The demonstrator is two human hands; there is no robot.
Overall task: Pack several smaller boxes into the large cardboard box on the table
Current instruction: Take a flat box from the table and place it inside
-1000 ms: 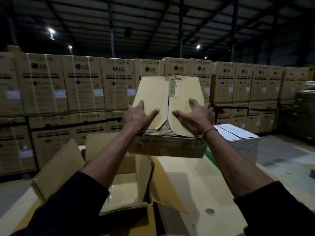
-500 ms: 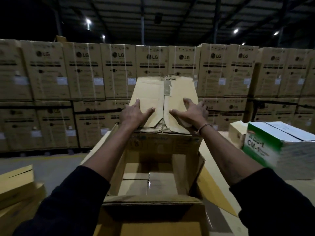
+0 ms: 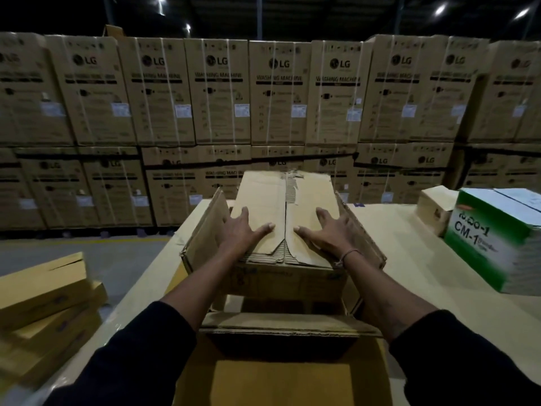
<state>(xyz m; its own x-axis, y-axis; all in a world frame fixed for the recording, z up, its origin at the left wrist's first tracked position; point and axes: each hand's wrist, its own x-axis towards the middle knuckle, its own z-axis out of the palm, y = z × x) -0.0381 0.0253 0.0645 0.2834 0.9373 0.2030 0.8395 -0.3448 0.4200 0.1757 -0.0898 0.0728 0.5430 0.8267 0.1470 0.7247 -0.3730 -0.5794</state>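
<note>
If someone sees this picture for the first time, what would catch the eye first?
Two hands, left hand and right hand, lie flat on a worn brown box going down into the large cardboard box at centre. Behind stands a wall of LG washing machine cartons; a green-and-white box sits at right.

The smaller box (image 3: 285, 218) at frame centre is matt brown corrugated cardboard, its flap edges torn, showing rough fluting. The large cardboard box (image 3: 281, 329) below is the same dull board. At right, the green and white carton (image 3: 494, 238) looks smoother, slightly glossy. The table (image 3: 409, 259) is pale and matt.
</note>
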